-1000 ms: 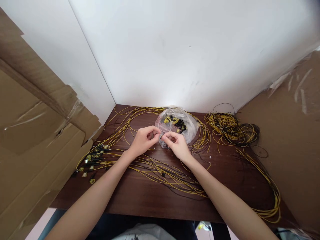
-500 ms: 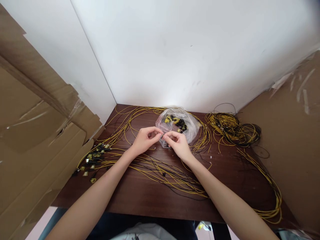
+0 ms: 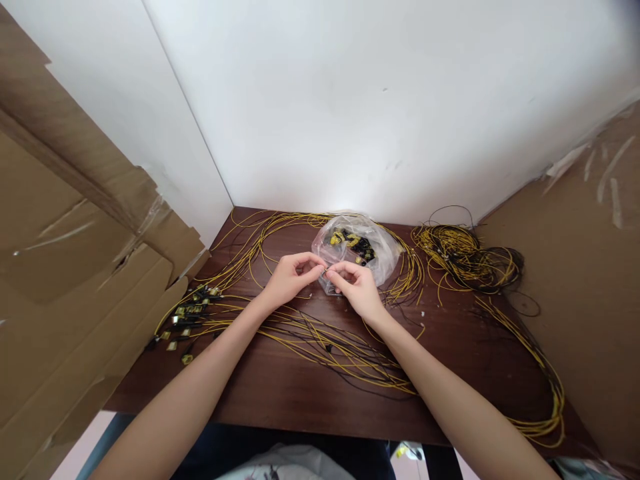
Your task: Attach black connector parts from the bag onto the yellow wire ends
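Note:
My left hand (image 3: 290, 279) and my right hand (image 3: 357, 288) meet over the middle of a dark wooden table (image 3: 280, 393), fingertips pinched together on a tiny part I cannot make out. Just behind them lies a clear plastic bag (image 3: 357, 250) holding small yellow and black connectors. Thin yellow and black wires (image 3: 325, 347) run under my wrists across the table.
A row of wire ends with small connectors (image 3: 187, 317) lies at the left edge. A tangled coil of yellow and black wires (image 3: 465, 257) sits at the back right, trailing along the right edge. Cardboard sheets stand on the left (image 3: 75, 267) and right (image 3: 590, 280).
Both hands stay pinched together at the same spot; only slight finger shifts show.

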`<state>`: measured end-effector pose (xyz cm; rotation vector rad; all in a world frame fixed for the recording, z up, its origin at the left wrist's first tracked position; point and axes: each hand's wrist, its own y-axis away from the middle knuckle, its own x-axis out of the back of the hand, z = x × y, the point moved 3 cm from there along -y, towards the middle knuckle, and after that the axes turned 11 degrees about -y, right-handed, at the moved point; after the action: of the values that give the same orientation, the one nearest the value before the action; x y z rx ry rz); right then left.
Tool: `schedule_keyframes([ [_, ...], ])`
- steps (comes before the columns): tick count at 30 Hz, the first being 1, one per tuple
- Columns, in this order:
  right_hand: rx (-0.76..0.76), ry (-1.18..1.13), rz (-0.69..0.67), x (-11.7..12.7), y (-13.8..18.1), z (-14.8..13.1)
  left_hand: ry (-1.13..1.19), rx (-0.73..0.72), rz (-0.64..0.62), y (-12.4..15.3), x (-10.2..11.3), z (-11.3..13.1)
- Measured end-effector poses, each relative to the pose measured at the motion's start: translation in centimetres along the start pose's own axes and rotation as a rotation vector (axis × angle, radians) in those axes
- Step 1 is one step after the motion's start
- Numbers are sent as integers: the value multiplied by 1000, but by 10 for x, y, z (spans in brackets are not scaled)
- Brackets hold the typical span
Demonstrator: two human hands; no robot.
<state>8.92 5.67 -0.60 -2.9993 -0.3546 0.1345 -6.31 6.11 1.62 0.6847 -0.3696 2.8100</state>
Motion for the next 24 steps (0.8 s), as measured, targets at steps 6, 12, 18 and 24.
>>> schedule_keyframes([
  [6,-25,-13,4,0,0,-1,-44,-7,-4,0,0,2],
  [12,-21,10,31,1,0,0,-204,-88,47,2,0,4],
  [18,-4,-25,58,3,-1,2,-312,-167,49,4,-1,5],
  [24,-7,-7,25,2,-1,1,-136,-108,-54,2,3,8],
])
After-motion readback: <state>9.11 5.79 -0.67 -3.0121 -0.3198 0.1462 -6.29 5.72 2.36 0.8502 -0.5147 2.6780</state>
